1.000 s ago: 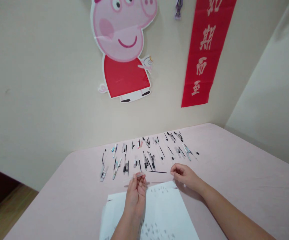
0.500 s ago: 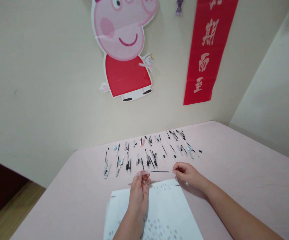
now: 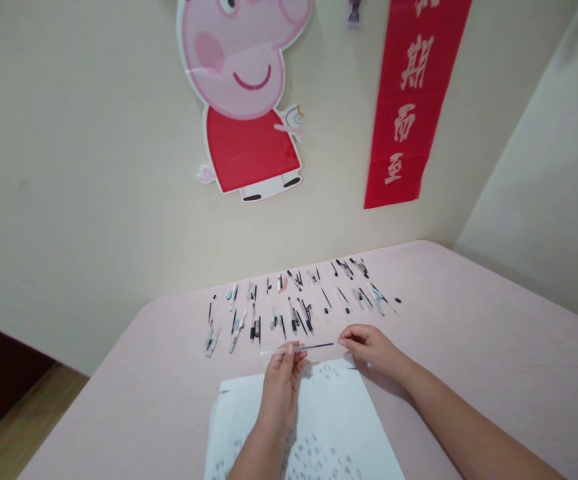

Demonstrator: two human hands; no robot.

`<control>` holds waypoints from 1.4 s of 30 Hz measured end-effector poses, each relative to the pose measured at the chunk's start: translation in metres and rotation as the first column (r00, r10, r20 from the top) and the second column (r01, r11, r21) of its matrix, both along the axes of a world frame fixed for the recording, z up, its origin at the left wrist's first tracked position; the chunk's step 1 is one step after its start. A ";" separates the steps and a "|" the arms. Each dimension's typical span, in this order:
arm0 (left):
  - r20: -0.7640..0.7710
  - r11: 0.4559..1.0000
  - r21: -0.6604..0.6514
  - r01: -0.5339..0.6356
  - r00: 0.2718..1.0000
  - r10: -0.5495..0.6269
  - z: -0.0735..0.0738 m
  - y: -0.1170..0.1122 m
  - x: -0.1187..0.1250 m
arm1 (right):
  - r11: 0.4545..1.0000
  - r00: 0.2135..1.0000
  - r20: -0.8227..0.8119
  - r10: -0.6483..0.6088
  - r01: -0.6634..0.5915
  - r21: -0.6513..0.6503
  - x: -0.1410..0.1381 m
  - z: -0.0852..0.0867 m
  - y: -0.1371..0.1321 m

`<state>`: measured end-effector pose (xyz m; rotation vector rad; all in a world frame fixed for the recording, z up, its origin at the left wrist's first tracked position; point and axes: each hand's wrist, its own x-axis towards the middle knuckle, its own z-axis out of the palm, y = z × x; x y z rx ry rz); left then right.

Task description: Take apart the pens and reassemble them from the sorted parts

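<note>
My left hand (image 3: 285,367) is closed around a clear pen barrel (image 3: 271,351) above the top edge of the paper. From the barrel's right side a dark pen refill (image 3: 319,346) sticks out, in line with it. My right hand (image 3: 363,343) is closed in a pinch at the refill's right end; its tip is too small to make out. Beneath the left forearm lies a stack of white paper (image 3: 339,413) covered in small dark marks. Just beyond both hands, several disassembled pens (image 3: 299,317) with caps and refills lie in two rows.
A pink cloth covers the table (image 3: 469,347). The wall rises behind the pens, with a pink pig cutout (image 3: 253,147) and a red banner (image 3: 403,153). A loose black cap (image 3: 398,301) lies at the right end of the pen rows.
The left hand and barrel have shifted slightly right and the right hand slightly left, so they are closer together. Less of the dark refill shows outside the left hand.
</note>
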<state>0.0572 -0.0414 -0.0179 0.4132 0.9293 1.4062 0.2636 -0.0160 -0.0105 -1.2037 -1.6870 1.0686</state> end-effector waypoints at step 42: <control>0.115 0.977 -0.160 0.139 0.986 -0.121 0.013 -0.004 0.005 | 0.888 0.901 -0.048 -0.431 0.433 0.157 0.038 -0.019 0.022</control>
